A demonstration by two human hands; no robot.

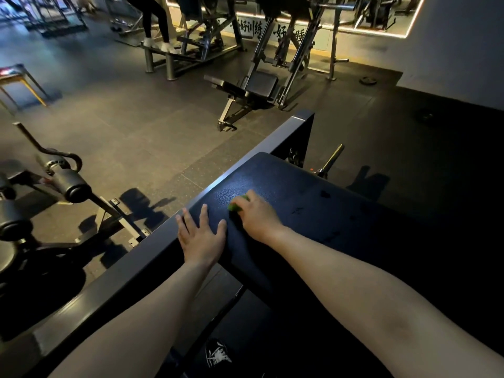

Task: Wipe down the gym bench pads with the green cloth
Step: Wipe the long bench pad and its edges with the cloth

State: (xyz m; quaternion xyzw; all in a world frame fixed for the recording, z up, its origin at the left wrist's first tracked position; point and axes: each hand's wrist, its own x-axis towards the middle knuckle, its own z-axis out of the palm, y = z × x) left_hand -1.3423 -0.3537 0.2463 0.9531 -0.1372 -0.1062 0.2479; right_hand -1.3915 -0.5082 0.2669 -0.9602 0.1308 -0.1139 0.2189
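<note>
A dark padded bench pad (313, 203) slopes across the middle of the view, with faint wet streaks on its right part. My right hand (257, 215) presses a bunched green cloth (237, 204) onto the pad near its left edge, fingers curled over the cloth so only a small green bit shows. My left hand (201, 236) lies flat with spread fingers on the pad's left edge, beside the grey metal frame bar (152, 257).
Left of the frame stands a machine with black roller pads (71, 184). Farther off are an adjustable bench (245, 88), other machines, and a person's legs (155, 23) on a platform. Weight plates (368, 81) lie on the floor at right. My shoe (218, 353) shows below.
</note>
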